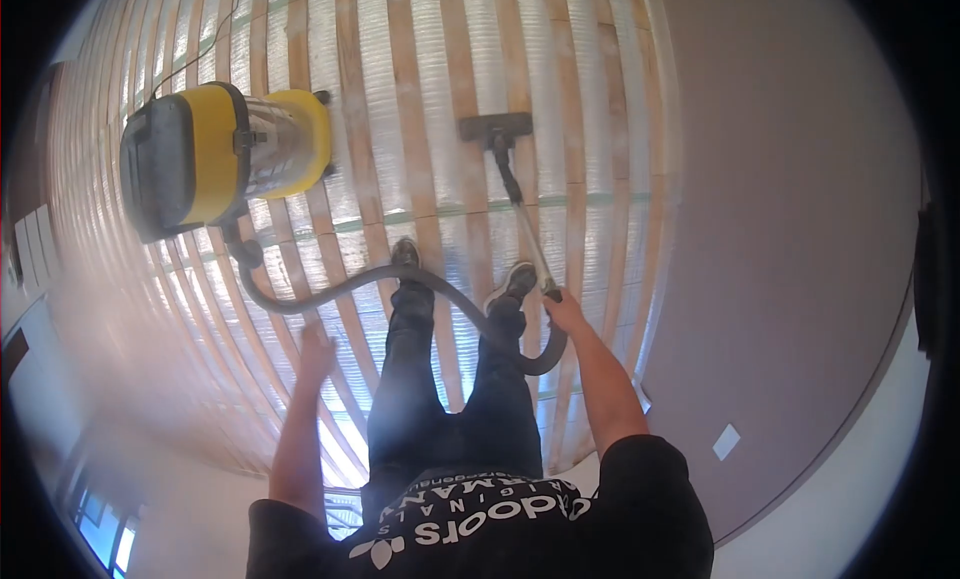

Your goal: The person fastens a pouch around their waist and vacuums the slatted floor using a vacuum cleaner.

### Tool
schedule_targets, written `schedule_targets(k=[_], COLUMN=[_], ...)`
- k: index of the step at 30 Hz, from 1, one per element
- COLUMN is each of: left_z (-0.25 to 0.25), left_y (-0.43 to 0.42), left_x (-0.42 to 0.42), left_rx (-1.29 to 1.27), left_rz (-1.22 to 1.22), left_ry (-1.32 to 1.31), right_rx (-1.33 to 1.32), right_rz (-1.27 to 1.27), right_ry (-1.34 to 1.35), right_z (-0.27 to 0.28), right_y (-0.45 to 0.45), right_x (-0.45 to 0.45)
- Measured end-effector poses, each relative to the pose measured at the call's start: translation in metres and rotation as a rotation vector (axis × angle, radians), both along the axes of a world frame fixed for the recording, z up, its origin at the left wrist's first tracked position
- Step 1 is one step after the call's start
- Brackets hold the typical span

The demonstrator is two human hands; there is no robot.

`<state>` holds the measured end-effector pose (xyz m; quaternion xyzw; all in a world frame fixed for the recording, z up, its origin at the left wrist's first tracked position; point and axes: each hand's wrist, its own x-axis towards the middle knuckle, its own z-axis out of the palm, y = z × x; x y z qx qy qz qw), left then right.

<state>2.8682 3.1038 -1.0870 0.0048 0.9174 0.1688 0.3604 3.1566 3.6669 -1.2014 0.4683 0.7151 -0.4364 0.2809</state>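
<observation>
Right hand [563,309] is gripping the top end of the vacuum wand [534,247], fingers wrapping around it. Left hand [317,351] is hanging out to the side, near the hose [375,276]. It's looking pretty hazy over there, so I can't tell whether those fingers are curling or spreading.

From the right hand the wand is running forward to a dark floor nozzle [497,127], which is sitting across some wooden strips [408,89] with shiny foil [381,89] showing between them. The hose is looping just under the right hand, passing across both legs from this angle and joining the yellow and black vacuum [208,159], which is standing off to the left. The right shoe [515,281] is resting beside the wand, and the left shoe [405,251] is peeking out above the hose.

Way over on the right, a brown wall [790,229] is running along the floor's edge, with a small white plate [727,441] sitting on it.
</observation>
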Motion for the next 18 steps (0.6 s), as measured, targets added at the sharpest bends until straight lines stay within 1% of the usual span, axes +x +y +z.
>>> schedule_targets(k=[1, 2, 3, 4, 5, 6, 7, 8, 9, 10, 11, 14, 15, 17, 18], left_z=[-0.016, 0.003, -0.006, 0.008, 0.017, 0.028, 0.043, 0.06, 0.059, 0.065, 0.071, 0.076, 0.076, 0.064, 0.054], left_y=[0.02, 0.073, 0.105, 0.145, 0.19, 0.232, 0.273, 0.304, 0.329, 0.347, 0.365, 0.396, 0.397, 0.404, 0.408], left_x=[0.044, 0.072, 0.107, 0.128, 0.15, 0.158, 0.175, 0.181, 0.196, 0.208, 0.211, 0.2, 0.189, 0.15, 0.124], left_rx=[0.04, 0.08, 0.131, 0.188, 0.108, 0.189, 0.124, 0.252, 0.338, 0.443, 0.439, 0.409, 0.436, 0.456, 0.466], left_rz=[-0.198, 0.025, -0.09, -0.183, -0.299, -0.363, -0.595, -0.753, -0.875, -1.018, -1.185, -1.025, -1.011, -0.926, -0.885], left_ry=[0.092, -0.173, -0.141, -0.216, -0.225, -0.359, -0.318, -0.359, -0.404, -0.355, -0.391, -0.704, -0.608, -0.513, -0.466], right_rx=[-0.132, -0.263, -0.391, -0.446, -0.5, -0.556, -0.609, -0.666, -0.726, -0.702, -0.677, -0.614, -0.589, -0.52, -0.501], right_rz=[-0.115, -0.238, -0.362, -0.453, -0.542, -0.632, -0.72, -0.806, -0.891, -0.86, -0.831, -0.769, -0.747, -0.669, -0.653], right_ry=[-0.014, -0.03, -0.041, -0.044, -0.045, -0.046, -0.055, -0.062, -0.066, -0.044, -0.024, 0.078, 0.113, 0.19, 0.229], right_z=[0.017, 0.049, 0.081, 0.11, 0.138, 0.165, 0.19, 0.213, 0.234, 0.254, 0.271, 0.289, 0.289, 0.285, 0.274], right_y=[0.008, 0.015, 0.024, 0.035, 0.046, 0.058, 0.072, 0.082, 0.092, 0.1, 0.108, 0.14, 0.158, 0.193, 0.211], right_x=[-0.002, -0.005, -0.01, -0.017, -0.023, -0.024, -0.022, -0.019, -0.019, -0.021, -0.023, -0.034, -0.048, -0.085, -0.108])
